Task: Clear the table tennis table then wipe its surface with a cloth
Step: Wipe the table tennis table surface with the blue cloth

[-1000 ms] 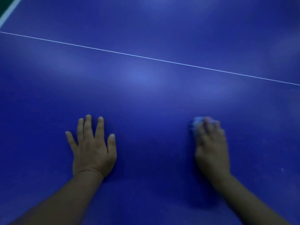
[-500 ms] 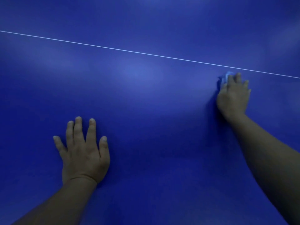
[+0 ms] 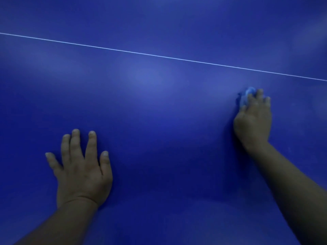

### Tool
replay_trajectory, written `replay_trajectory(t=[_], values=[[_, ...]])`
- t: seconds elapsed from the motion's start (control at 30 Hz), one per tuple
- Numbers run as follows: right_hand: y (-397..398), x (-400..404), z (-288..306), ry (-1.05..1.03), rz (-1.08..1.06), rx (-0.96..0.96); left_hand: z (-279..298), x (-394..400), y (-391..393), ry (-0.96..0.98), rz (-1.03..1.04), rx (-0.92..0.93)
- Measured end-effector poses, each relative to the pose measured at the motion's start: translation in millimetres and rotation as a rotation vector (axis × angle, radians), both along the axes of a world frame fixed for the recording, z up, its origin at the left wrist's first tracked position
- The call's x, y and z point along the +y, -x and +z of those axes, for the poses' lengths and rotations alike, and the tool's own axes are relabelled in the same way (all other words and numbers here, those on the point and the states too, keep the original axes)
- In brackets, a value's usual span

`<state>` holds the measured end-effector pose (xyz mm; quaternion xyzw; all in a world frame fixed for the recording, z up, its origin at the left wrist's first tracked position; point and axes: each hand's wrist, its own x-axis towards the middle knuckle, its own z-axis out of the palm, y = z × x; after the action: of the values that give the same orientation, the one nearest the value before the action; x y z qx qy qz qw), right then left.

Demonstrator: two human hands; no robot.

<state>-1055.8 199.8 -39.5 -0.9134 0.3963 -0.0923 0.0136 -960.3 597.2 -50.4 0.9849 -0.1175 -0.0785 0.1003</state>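
**Wiping stage: cloth under right hand, left hand bracing**

**Left hand.** The left hand [image 3: 81,168] lies at about 7 o'clock in the head view. It rests palm-down on the table tennis table [image 3: 159,121]. The fingers are straight and spread wide, thumb out to the side. It holds nothing.

**Table surface.** The blue surface fills the view. No bats, balls or other loose items show in this part of it, so the clearing step appears done here. A thin white line [image 3: 159,56] runs across the table from 9 o'clock down toward 3 o'clock.

**Right hand and cloth.** The right hand [image 3: 253,119] sits at about 3 o'clock, just below the white line. Its fingers are curled over a small, pale bunched cloth [image 3: 246,98], pressing it to the table. Only the part of the cloth that sticks out at the fingertips is visible; the rest is hidden under the palm.

**Risks from this position.**
- The cloth is wadded small. Each pass probably covers a narrow strip, so unwiped bands may be left between strokes.
- The right arm is extended. If it reaches further, pressure on the cloth is likely to drop, and the cloth could slip out from under the fingers.
- The bare left palm may leave marks on the surface. That area will need a pass as well.
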Motion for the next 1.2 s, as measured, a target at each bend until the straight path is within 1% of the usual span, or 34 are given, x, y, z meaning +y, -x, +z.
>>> replay_trajectory(t=[0.03,0.1,0.17,0.23,0.3,0.33,0.4,0.43,0.5,0.6,0.67,0.7,0.73,0.77,0.8,0.83,0.9,0.93,0.97,1.0,1.03,1.1,1.17,1.2], values=[[-6,28,-5,0.01,0.069,-0.016,0,0,0,-0.001,0.002,0.003],[-33,97,-14,-0.016,0.278,-0.08,-1,0,0,-0.007,0.004,-0.001],[-75,163,-18,-0.097,0.48,-0.121,-3,1,-1,-0.018,0.005,-0.004],[-123,212,-17,-0.187,0.616,-0.109,-4,1,-2,-0.012,0.014,-0.006],[-164,230,-15,-0.206,0.7,-0.082,-5,1,-2,-0.009,0.017,-0.01],[-180,225,-15,-0.192,0.733,-0.053,-5,1,-2,-0.004,0.015,-0.012],[-199,182,-17,-0.102,0.76,0.046,-5,1,-2,0.007,0.016,-0.014],[-201,147,-17,-0.04,0.718,0.082,-6,2,-1,0.008,0.015,-0.013],[-185,61,-15,0.052,0.535,0.09,-8,4,-2,0.014,0.011,-0.022],[-119,-65,0,0.089,0.189,0.051,-13,5,-3,0.023,0.005,-0.043],[-86,-102,9,0.048,-0.005,0.057,-17,6,-3,0.02,0.004,-0.049],[-85,-100,9,0.043,-0.058,0.027,-19,7,-4,0.016,0.001,-0.051],[-90,-89,8,0.05,-0.056,0.012,-22,9,-4,0.015,-0.002,-0.056],[-99,-69,7,0.043,-0.015,0.005,-25,11,-6,0.019,-0.008,-0.065],[-109,-42,3,0.034,0.087,0.015,-30,13,-8,0.027,-0.021,-0.075],[-119,-8,-2,0.034,0.258,0.046,-35,16,-9,0.032,-0.038,-0.084],[-125,52,-17,0.057,0.614,0.035,-43,21,-11,0.033,-0.057,-0.097],[-124,64,-17,0.043,0.726,0.015,-47,23,-11,0.036,-0.06,-0.103],[-121,60,-11,0.003,0.777,0.017,-49,25,-12,0.048,-0.064,-0.111],[-116,43,-5,0.026,0.77,0.052,-51,27,-13,0.062,-0.066,-0.119],[-111,14,-3,0.115,0.705,0.049,-52,27,-14,0.069,-0.065,-0.124],[-93,-57,4,0.179,0.397,0.024,-51,26,-13,0.049,-0.067,-0.12],[-64,-117,9,0.131,0.016,0.024,-48,24,-11,0.021,-0.066,-0.106],[-56,-127,13,0.084,-0.126,0.001,-46,23,-11,0.018,-0.062,-0.088]])
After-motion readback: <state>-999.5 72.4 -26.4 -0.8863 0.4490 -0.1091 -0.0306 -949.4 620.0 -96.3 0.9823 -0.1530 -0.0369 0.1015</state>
